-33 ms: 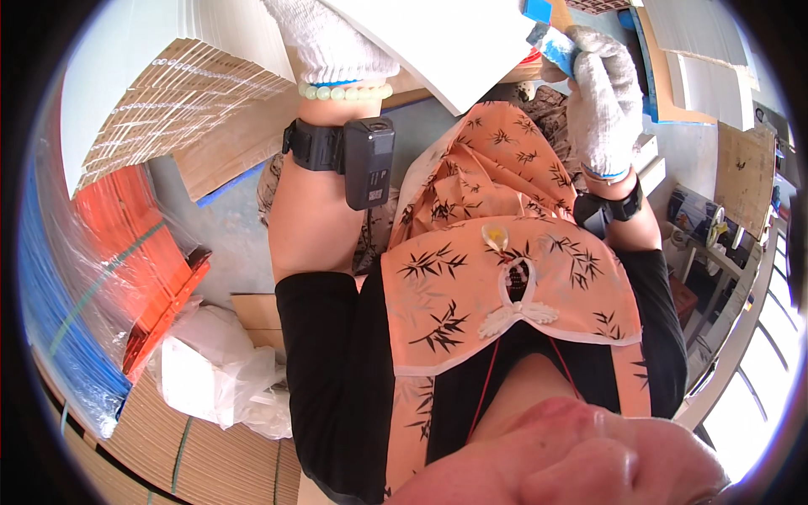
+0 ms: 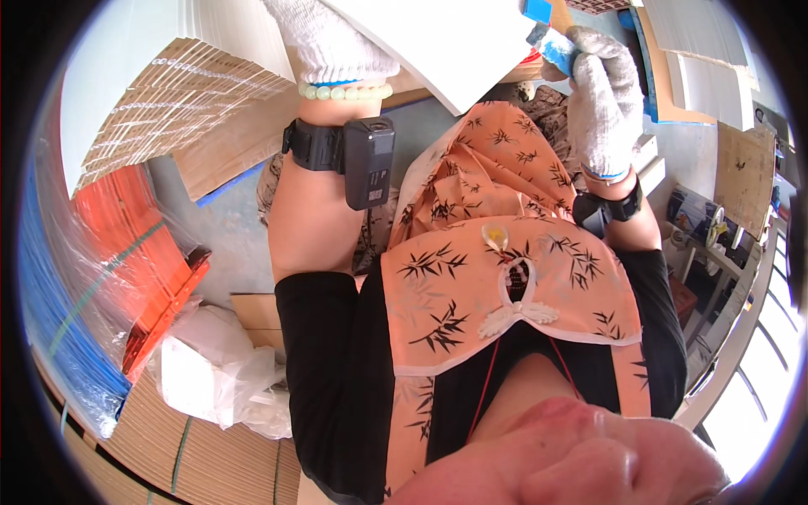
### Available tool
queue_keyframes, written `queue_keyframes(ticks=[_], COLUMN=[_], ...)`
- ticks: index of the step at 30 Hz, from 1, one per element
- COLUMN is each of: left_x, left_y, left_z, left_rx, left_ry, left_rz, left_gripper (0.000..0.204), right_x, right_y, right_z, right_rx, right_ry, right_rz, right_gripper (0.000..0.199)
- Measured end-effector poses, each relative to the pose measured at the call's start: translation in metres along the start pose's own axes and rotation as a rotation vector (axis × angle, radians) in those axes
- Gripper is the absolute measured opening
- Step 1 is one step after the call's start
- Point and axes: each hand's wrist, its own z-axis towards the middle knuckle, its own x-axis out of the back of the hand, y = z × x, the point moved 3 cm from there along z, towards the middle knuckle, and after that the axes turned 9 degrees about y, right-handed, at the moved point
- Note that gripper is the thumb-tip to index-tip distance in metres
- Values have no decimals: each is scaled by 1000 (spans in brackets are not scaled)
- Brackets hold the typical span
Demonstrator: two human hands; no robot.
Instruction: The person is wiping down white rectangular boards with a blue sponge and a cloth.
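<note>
My left hand, in a white knitted glove, is at the top beside a large white board. Its fingers run out of the picture, so their grip does not show. My right hand wears a similar glove, greyish at the fingertips. Closed fingers hold a blue tool with white smears, its kind not clear, just off the board's right edge. Above that tool, at the top edge, a bright blue piece overlaps the board; I cannot tell whether the two are joined.
A stack of cardboard sheets rises at the upper left. Orange panels and blue sheets in clear wrap stand below it, near crumpled plastic. White boards are stacked at the upper right. A shelf stands farther right.
</note>
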Motion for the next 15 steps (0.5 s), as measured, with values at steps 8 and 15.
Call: queue_keyframes(ticks=[8, 15], left_x=[-1, -6], left_y=[1, 1], left_z=[-3, -1], left_rx=[-15, -9], left_ry=[73, 111], left_rz=[9, -22], left_gripper=[94, 92], right_x=[4, -5], right_y=[-7, -20], right_z=[-4, -5], right_rx=[300, 484], right_ry=[-22, -165], right_rz=[-368, -585], right_gripper=[27, 29])
